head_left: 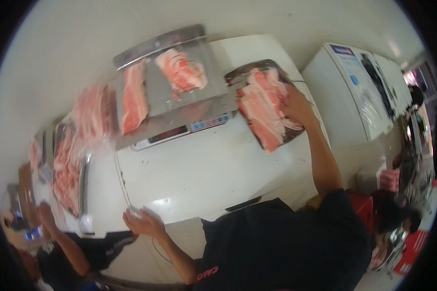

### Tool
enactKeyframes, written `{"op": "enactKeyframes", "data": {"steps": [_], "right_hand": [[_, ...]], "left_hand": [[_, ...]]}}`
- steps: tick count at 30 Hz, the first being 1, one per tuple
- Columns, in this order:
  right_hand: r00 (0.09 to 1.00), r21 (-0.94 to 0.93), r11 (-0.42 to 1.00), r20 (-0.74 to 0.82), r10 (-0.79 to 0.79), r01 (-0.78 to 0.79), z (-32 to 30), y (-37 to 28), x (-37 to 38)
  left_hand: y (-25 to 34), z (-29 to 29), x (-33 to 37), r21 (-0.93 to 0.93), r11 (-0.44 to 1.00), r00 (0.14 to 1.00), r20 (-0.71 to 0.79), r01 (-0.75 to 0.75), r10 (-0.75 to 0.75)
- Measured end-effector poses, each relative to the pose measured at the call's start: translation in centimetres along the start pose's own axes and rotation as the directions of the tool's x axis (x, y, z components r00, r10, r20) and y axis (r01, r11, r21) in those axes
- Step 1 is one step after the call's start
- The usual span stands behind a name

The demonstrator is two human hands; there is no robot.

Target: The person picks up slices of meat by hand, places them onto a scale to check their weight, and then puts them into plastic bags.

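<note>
Much bare worktop (218, 169) parts right hand (297, 106) on meat (262, 104) from edgeside left hand (144, 224), grips unclear.

Behind the cabinet (336, 99) is the wall (277, 17); on its near side, a white box (369, 177) and a red crate (360, 209); well to its left, a long tray (83, 191) and a co-worker (58, 264).

Upper right of the frame, the right hand (296, 104) touches sliced meat (263, 109) on a dark tray (237, 76). The left hand (144, 224) is by the white counter (204, 172), lower left of centre; its fingers look blurred from here. Two cuts (134, 99) lie on a scale (161, 105), upper centre.
</note>
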State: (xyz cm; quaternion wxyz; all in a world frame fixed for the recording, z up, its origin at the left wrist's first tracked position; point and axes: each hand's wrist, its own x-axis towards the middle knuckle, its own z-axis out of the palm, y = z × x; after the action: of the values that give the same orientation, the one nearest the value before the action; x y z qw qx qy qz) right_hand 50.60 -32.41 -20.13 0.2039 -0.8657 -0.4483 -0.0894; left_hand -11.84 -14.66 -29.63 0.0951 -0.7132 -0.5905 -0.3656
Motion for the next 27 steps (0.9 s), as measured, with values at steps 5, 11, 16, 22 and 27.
{"op": "enactKeyframes", "data": {"steps": [5,11,16,22,27], "right_hand": [[0.984,-0.013,0.997,-0.161,-0.077,0.076,1.6,-3.6,1.0],[0.980,-0.012,0.999,0.190,0.051,-0.050,3.4,-4.3,7.6],[0.929,-0.218,0.975,0.353,0.113,-0.036,3.8,-1.7,8.7],[0.993,-0.165,0.979,-0.031,0.114,-0.117,3.1,-7.6,5.8],[0.986,-0.170,0.974,0.043,0.161,-0.152,2.2,-7.9,6.0]], "left_hand": [[0.1,0.1,0.8,-0.024,0.998,0.998,0.015,0.059,-0.059],[0.5,-0.6,0.7,0.019,0.998,0.997,-0.028,0.068,-0.067],[0.3,0.2,0.3,0.007,0.996,0.996,-0.020,0.086,-0.086],[0.3,0.0,0.1,-0.052,0.996,0.995,-0.076,0.066,-0.070],[-1.4,0.7,-0.1,-0.020,0.998,0.996,-0.068,-0.052,0.050]]}}
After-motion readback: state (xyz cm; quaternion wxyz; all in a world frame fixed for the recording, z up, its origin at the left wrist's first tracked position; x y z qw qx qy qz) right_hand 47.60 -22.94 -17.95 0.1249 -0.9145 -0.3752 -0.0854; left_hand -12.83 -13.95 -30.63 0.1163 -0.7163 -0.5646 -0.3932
